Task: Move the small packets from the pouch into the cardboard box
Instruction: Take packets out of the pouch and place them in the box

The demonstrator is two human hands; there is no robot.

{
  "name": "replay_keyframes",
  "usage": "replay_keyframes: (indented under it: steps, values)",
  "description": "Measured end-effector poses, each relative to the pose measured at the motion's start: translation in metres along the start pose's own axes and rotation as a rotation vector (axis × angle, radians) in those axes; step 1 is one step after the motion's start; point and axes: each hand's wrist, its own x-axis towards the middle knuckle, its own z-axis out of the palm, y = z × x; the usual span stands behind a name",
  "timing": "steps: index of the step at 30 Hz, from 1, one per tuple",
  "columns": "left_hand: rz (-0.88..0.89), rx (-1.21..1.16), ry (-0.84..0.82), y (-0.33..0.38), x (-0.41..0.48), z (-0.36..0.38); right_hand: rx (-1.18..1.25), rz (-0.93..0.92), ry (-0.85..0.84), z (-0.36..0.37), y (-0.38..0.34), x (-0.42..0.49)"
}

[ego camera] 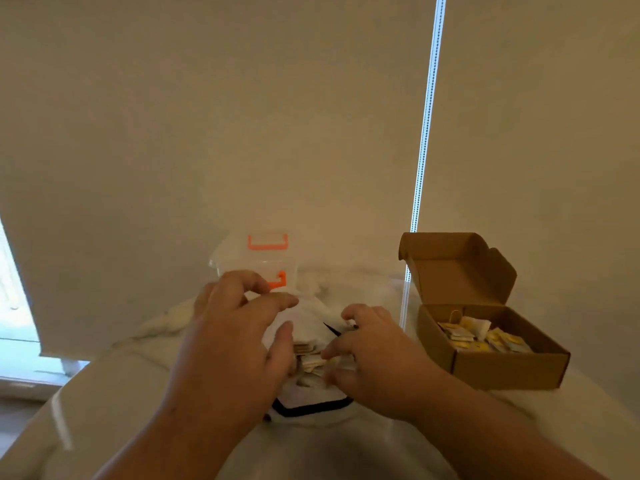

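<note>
on the white-covered table (pixel 104 393), left hand (pixel 235 348) grips the pouch (pixel 310 320); right hand (pixel 377 365) pinches packets (pixel 311 362) inside it

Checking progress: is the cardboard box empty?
No, the open cardboard box on the right already holds a pile of small packets.

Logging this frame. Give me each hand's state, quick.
Left hand: pinching the pouch flap, holding it open.
Right hand: fingers curled among the packets in the pouch; grip cannot be told.
</note>
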Motion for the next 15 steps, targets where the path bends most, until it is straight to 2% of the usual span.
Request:
replay_keyframes:
  steps: [1,3,5,6,10,15]
  values:
    - [0.101,-0.105,0.009,0.013,-0.002,-0.001,-0.02,0.008,0.021,0.004,0.0,0.002]
    - [0.222,-0.194,-0.139,0.029,-0.004,0.007,-0.004,0.006,0.053,0.008,0.002,0.007]
    - [0.12,-0.145,-0.37,0.024,-0.002,0.032,-0.012,-0.015,0.068,0.011,0.002,0.012]
    - [0.047,-0.076,-0.42,0.013,0.0,0.046,-0.021,-0.021,0.076,0.013,0.003,0.014]
    - [-0.134,0.326,-0.559,-0.019,0.009,0.067,-0.03,-0.035,0.071,0.022,0.003,0.021]
    - [-0.157,0.522,-0.593,-0.031,0.009,0.071,-0.052,-0.052,0.021,0.027,-0.003,0.021]
